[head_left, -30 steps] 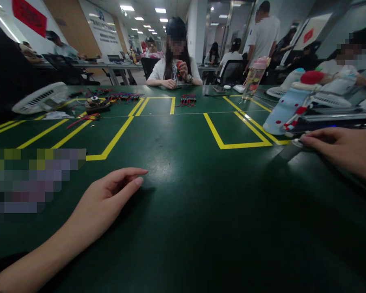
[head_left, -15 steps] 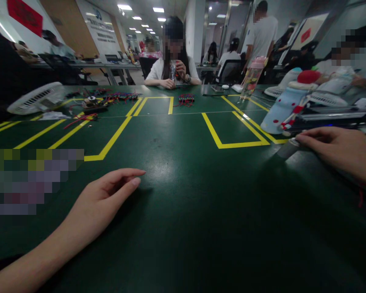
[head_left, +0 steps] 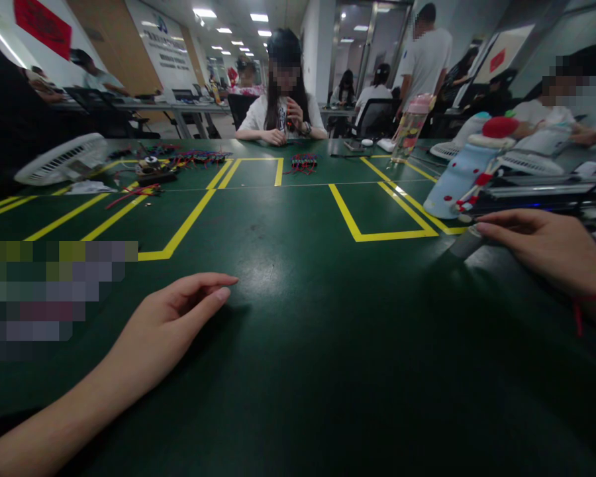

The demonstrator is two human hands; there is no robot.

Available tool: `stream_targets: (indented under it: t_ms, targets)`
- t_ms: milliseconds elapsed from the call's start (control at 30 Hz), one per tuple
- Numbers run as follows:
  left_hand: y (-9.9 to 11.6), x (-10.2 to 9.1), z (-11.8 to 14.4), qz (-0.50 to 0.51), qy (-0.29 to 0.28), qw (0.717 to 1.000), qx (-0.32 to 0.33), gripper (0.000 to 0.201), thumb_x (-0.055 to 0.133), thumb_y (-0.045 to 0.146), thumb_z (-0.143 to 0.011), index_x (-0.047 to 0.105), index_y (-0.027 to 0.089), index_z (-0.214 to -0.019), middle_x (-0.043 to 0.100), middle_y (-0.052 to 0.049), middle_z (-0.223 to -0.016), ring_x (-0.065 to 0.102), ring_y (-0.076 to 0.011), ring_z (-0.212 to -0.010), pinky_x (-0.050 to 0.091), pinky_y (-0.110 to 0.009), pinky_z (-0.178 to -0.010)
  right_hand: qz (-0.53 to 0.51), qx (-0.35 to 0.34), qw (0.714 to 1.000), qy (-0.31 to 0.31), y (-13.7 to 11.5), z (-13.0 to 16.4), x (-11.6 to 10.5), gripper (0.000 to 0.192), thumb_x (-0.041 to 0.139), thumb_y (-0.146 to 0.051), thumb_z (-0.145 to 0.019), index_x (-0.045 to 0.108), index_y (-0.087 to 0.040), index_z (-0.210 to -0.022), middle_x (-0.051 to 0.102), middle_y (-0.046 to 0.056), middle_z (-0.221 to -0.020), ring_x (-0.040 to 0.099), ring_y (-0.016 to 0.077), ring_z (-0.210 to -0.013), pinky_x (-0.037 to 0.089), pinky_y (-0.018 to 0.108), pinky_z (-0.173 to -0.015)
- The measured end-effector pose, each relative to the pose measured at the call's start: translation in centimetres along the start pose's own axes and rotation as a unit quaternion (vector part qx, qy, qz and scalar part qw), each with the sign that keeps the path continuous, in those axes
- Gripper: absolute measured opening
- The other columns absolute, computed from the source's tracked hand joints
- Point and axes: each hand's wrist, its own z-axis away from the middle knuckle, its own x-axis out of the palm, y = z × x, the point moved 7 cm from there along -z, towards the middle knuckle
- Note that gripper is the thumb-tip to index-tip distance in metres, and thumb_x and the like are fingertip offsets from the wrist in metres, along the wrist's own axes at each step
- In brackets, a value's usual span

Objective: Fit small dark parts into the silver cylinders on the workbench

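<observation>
- The fingers [head_left: 496,228] of the right hand [head_left: 546,248] are drawn together at their tips on a small grey cylindrical object [head_left: 464,244], which lies on the worktop [head_left: 318,344] near its right edge, just outside the corner of the yellow tape rectangle [head_left: 385,234]. Whether they pinch it or only touch its near end cannot be told.
- Compared with a second ago, this hand sits a little further in from the right edge, so more of the wrist shows, along with a red string bracelet [head_left: 579,311]; the grey object has barely shifted.
- The fingers [head_left: 213,291] of the left hand [head_left: 163,331] lie loosely together, stretched out and resting on the bare green surface, holding nothing. This hand has stayed in the same spot across the earlier pictures.
- The work in hand looks only just begun: one hand engaged, the other idle.
- Just beyond the right hand a pale blue soft toy [head_left: 464,175] with a red cap lies tilted on the tape line.
- At the far edge a seated person [head_left: 283,99] holds something small in both hands, with a bundle of wired parts [head_left: 304,161] in front.
- A white desk fan [head_left: 62,159] lies near the left edge.
</observation>
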Motion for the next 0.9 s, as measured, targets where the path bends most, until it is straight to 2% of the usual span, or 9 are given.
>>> stream_targets:
  t_ms: [200,367,667,733,833,900]
  targets:
    - [0.0,0.0,0.1,0.001,-0.002,1.0,-0.002,0.039,0.058,0.051,-0.083,0.065,0.026,-0.112,0.068,0.001,-0.093,0.06,-0.0184,-0.085,0.045,-0.026,-0.076,-0.06,0.023,0.998,0.006,-0.1,0.3,0.1,0.043,0.064,-0.049,-0.078,0.072,-0.02,-0.109,0.07,0.009,-0.102,0.061,0.0148,-0.087,0.04,0.032,-0.08]
    - [-0.4,-0.1,0.0,0.004,0.0,1.0,-0.003,0.039,0.058,0.052,-0.083,0.065,0.027,-0.111,0.068,0.001,-0.094,0.06,-0.019,-0.087,0.044,-0.026,-0.076,-0.043,0.05,0.997,0.027,0.4,0.2,-0.1,0.041,0.067,-0.046,-0.076,0.072,-0.015,-0.102,0.069,0.012,-0.095,0.06,0.0168,-0.082,0.04,0.035,-0.076]
    - [-0.4,0.0,-0.2,-0.005,0.004,1.0,0.009,0.04,0.058,0.054,-0.081,0.067,0.028,-0.109,0.07,0.001,-0.092,0.062,-0.02,-0.086,0.047,-0.027,-0.074,-0.079,0.067,0.995,0.015,0.9,0.1,-0.1,0.028,0.071,-0.038,-0.073,0.073,-0.021,-0.096,0.07,0.006,-0.098,0.062,0.0181,-0.09,0.042,0.034,-0.086]
    - [-0.4,-0.1,-0.3,-0.006,0.007,1.0,0.013,0.04,0.058,0.055,-0.08,0.067,0.028,-0.108,0.07,0.001,-0.091,0.062,-0.02,-0.084,0.048,-0.028,-0.075,-0.102,0.052,0.993,0.001,1.3,-0.2,0.3,0.034,0.074,-0.041,-0.07,0.072,-0.022,-0.098,0.071,0.005,-0.098,0.063,0.0182,-0.088,0.044,0.034,-0.085]
    - [-0.5,-0.1,-0.3,-0.003,0.01,1.0,0.021,0.041,0.059,0.056,-0.079,0.068,0.028,-0.107,0.071,0.0,-0.094,0.063,-0.0204,-0.086,0.049,-0.029,-0.078,-0.121,0.006,0.992,-0.027,1.8,-0.8,1.4,0.057,0.082,-0.047,-0.054,0.069,-0.021,-0.103,0.071,0.006,-0.095,0.065,0.0197,-0.082,0.048,0.035,-0.078]
    - [-0.3,-0.1,-0.3,-0.006,0.012,0.999,0.029,0.041,0.058,0.056,-0.08,0.068,0.027,-0.107,0.071,0.0,-0.096,0.064,-0.021,-0.087,0.05,-0.03,-0.079,-0.101,-0.033,0.994,-0.005,1.4,-0.7,1.6,0.063,0.083,-0.05,-0.051,0.067,-0.019,-0.103,0.07,0.006,-0.092,0.065,0.0202,-0.079,0.05,0.035,-0.073]
